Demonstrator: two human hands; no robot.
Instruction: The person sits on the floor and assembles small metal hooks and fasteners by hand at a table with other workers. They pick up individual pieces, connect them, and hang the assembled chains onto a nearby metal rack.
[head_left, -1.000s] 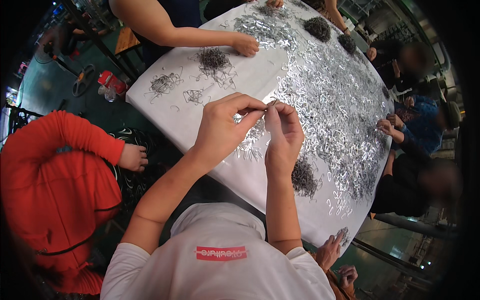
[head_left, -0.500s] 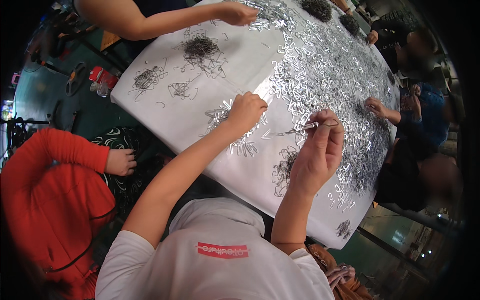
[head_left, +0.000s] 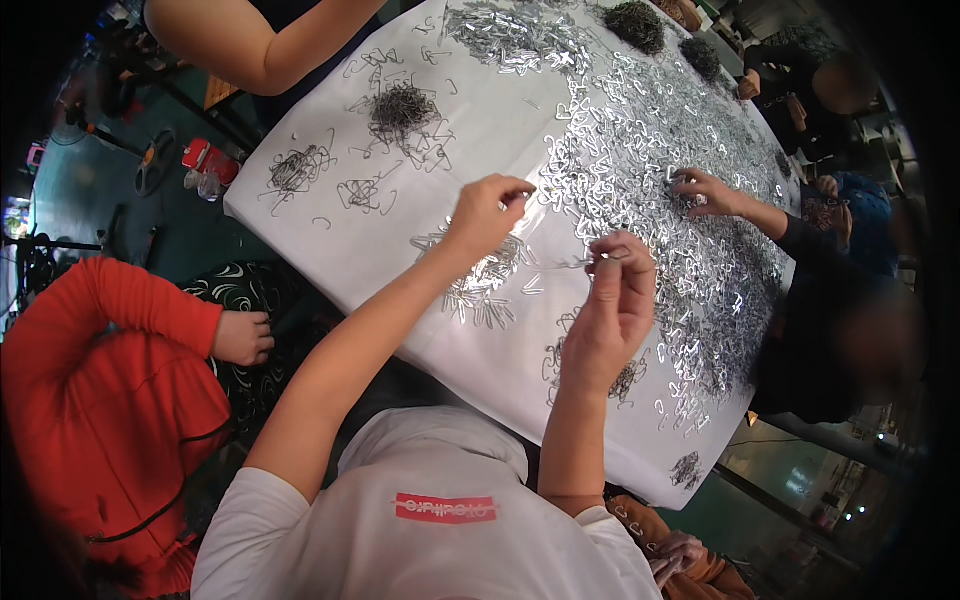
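My left hand (head_left: 487,218) hovers over a small pile of shiny, narrow metal loops (head_left: 484,285) near the table's close edge. Its thumb and fingers are curled together in a pinch, and whatever they hold is too small to make out. To the right, my right hand (head_left: 612,315) is raised with its fingertips pinched on thin metal wire pieces (head_left: 575,265), which stick out toward the left. Below that hand, partly hidden by it, lies a heap of dark bent wire hooks (head_left: 556,362). A couple of loose loops (head_left: 532,286) rest between my hands.
A white-covered table (head_left: 420,262) carries a broad spread of silver hooks (head_left: 690,250). Dark wire clumps (head_left: 403,106) lie at the left and far side. A co-worker's hand (head_left: 712,192) reaches in from the right. A person in red (head_left: 120,400) sits at the left.
My right hand has moved slightly left and down; my left hand has lifted a little. The co-worker's hand at the far left has withdrawn; the one on the right reaches further in.
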